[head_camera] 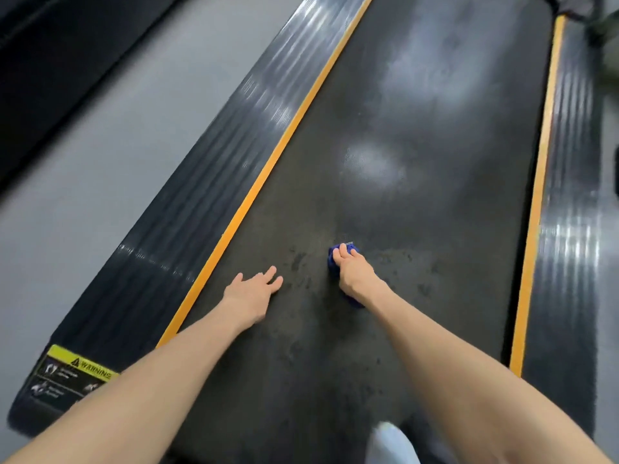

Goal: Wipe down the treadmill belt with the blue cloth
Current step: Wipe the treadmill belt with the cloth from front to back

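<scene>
The right hand point(351, 272) presses a bunched blue cloth point(333, 262) down on the treadmill belt point(418, 162), near the middle of its width and toward the near end. Its fingers point(343, 250) curl over the front of the cloth and grip it; most of the cloth is hidden under the palm, with blue showing at the fingertips and a little behind the wrist.

The left hand point(253, 289) lies flat on the belt just to the left of the cloth, apart from it, with its fingers spread and holding nothing. Between and around the two hands the dark belt shows scattered darker patches that look like damp marks; farther up it carries pale glare from overhead light.

An orange strip point(268, 169) runs along each side of the belt, and outside those lie ribbed black side rails point(207, 182). The left rail has a yellow warning sticker point(78, 365) at its near end, partly covered by the left forearm. Grey floor point(110, 135) lies left of the treadmill, with another dark machine point(50, 55) beyond it. A pale, blurred shape, possibly a shoe point(392, 443), sits at the bottom edge on the belt.
</scene>
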A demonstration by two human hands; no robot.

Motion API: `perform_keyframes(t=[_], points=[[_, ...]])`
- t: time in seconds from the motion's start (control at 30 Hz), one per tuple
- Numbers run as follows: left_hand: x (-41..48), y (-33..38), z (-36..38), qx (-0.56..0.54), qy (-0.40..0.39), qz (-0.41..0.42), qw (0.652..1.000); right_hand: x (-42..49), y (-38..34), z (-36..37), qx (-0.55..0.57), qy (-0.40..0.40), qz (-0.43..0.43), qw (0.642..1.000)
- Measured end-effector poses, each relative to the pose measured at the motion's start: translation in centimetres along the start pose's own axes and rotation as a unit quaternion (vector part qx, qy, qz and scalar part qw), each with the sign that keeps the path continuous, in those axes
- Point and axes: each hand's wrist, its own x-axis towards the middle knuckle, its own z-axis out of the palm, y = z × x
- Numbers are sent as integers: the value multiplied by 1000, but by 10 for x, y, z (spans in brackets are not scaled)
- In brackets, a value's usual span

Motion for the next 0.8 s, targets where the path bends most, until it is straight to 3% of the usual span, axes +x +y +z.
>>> perform_keyframes(t=[0.07, 0.23, 0.33, 0.43, 0.57, 0.67, 0.73, 0.8], points=[[0, 0, 4, -4, 10, -7, 1000, -1, 2, 5, 16, 16, -7, 1000], [8, 6, 6, 3, 76, -47, 996, -11, 19, 40, 91, 176, -42, 979], [13, 15, -1, -6, 156, -96, 983, -4, 18, 71, 147, 343, -81, 924], [11, 10, 1, 6, 206, -106, 973, 6, 22, 87, 167, 424, -77, 887], [11, 21, 11, -7, 258, -108, 960, 7, 27, 88, 158, 376, -108, 907], [22, 27, 1, -43, 288, -94, 952, 18, 58, 56, 165, 366, -2, 916], [27, 23, 0, -46, 289, -84, 953, 25, 80, 38, 166, 381, 87, 906], [33, 18, 1, -44, 314, -80, 945, 32, 72, 33, 148, 415, 114, 890]])
